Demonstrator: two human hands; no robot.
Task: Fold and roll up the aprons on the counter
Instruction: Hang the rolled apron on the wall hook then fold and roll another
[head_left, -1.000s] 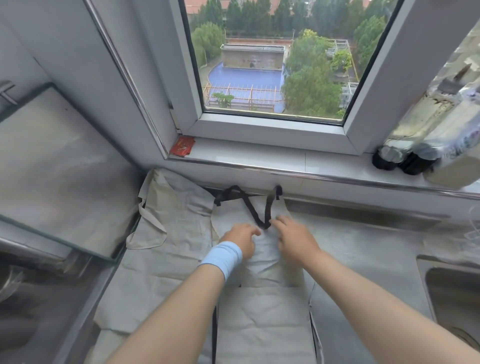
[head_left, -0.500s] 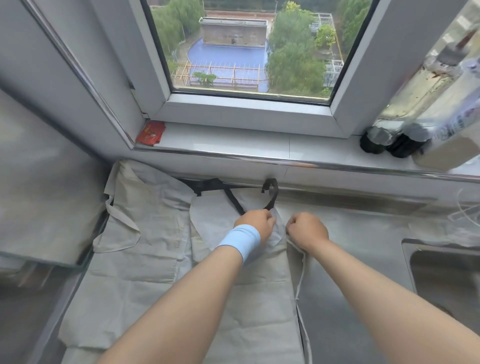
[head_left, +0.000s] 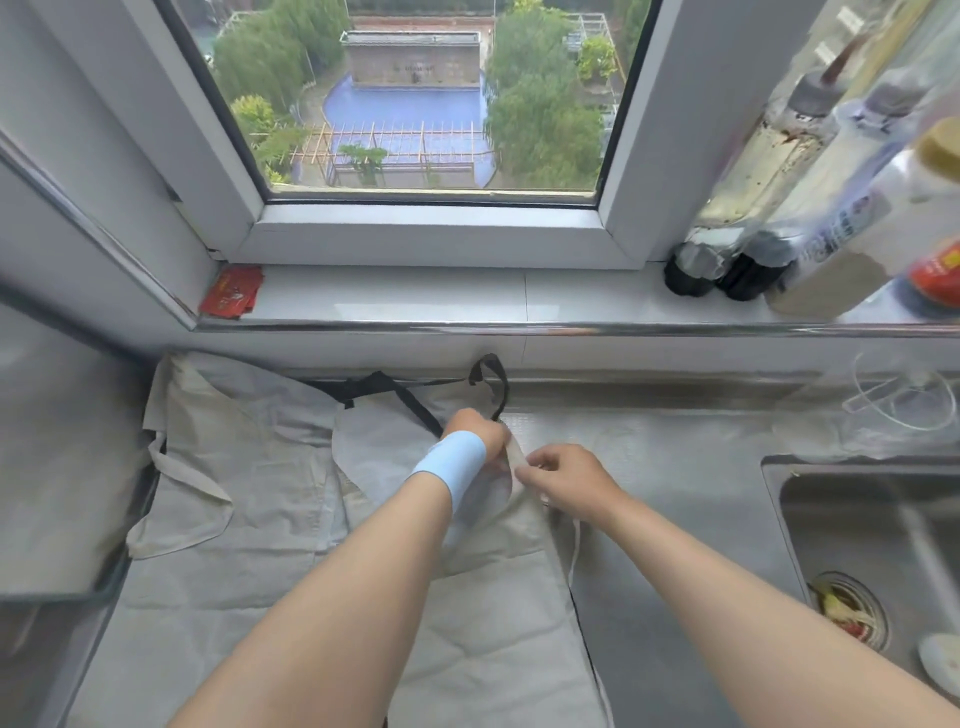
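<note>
Two pale grey aprons lie on the steel counter (head_left: 675, 493). The upper apron (head_left: 483, 639) with a black neck strap (head_left: 493, 384) runs down the middle. My left hand (head_left: 475, 434), with a light blue wristband, grips the right top edge of its bib where the strap joins. Just to the right, my right hand (head_left: 566, 480) pinches the same edge of cloth and lifts it a little. The lower apron (head_left: 223, 525) lies spread out to the left, partly under the upper one.
A sink (head_left: 862, 545) with a drain strainer is sunk into the counter at the right. Several bottles (head_left: 810, 218) stand on the window sill at the right, and a red packet (head_left: 231, 291) lies at its left end. A grey panel (head_left: 62, 457) borders the counter at left.
Both hands have closed on the bib's right top edge and drawn it up and inward. The camera has tipped closer and further down.
</note>
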